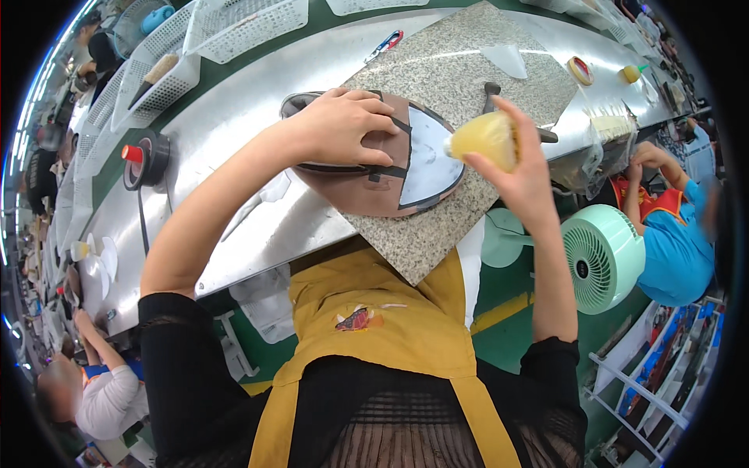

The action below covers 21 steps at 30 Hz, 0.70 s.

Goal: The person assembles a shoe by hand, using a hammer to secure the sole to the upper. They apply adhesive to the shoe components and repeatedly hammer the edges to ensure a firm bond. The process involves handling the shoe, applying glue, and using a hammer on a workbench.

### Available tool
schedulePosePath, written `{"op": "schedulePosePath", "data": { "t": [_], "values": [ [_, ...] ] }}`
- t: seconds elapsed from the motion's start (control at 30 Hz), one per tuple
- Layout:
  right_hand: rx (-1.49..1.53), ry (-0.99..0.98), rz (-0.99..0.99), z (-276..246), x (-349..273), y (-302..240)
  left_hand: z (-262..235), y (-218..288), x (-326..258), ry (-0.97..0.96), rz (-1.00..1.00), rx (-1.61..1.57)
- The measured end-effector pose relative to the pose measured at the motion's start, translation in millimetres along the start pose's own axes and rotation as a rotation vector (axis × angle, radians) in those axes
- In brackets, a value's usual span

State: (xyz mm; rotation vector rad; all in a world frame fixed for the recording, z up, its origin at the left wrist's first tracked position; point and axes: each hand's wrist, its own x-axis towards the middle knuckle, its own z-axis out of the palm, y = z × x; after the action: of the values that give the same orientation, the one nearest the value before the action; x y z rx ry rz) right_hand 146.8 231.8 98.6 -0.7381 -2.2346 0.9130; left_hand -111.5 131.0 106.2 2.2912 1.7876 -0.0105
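Note:
A brown bag piece [335, 189] with black trim and a pale, bluish-white panel [429, 156] lies at the front of the table, partly on a speckled stone slab [449, 234]. My left hand [347, 129] lies across the top of the brown part, fingers spread and thumb apart. In my right hand [519, 160] is a squeeze bottle [484, 140] of yellowish liquid, tilted so its pale nozzle points left at the panel's right edge. Behind the bottle, a dark tool handle [491, 95] rests on the slab.
Red-and-blue snips [384, 47], a round tin [580, 70] and a small yellow bottle [630, 74] lie farther back. White plastic baskets [160, 86] line the far left. A black tape roll [148, 160] sits left. A mint-green fan [601, 257] and a seated co-worker [671, 249] are right.

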Motion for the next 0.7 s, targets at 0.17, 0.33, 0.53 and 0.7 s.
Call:
{"op": "schedulePosePath", "data": {
  "t": [0.17,0.33,0.53,0.7],
  "values": [
    [-0.327,-0.042,-0.113,29.2,1.6,-3.0,28.5,1.0,1.5,0.188,0.064,0.068],
    [-0.475,-0.042,-0.151,47.3,10.5,5.8,39.0,-0.1,0.2,0.255,0.074,0.07],
    [-0.565,0.025,-0.219,68.3,53.8,20.7,40.4,3.4,2.7,0.252,0.056,0.075],
    [-0.622,-0.077,-0.211,70.3,73.9,23.6,46.1,3.6,3.5,0.272,0.028,0.085]
  ]
}}
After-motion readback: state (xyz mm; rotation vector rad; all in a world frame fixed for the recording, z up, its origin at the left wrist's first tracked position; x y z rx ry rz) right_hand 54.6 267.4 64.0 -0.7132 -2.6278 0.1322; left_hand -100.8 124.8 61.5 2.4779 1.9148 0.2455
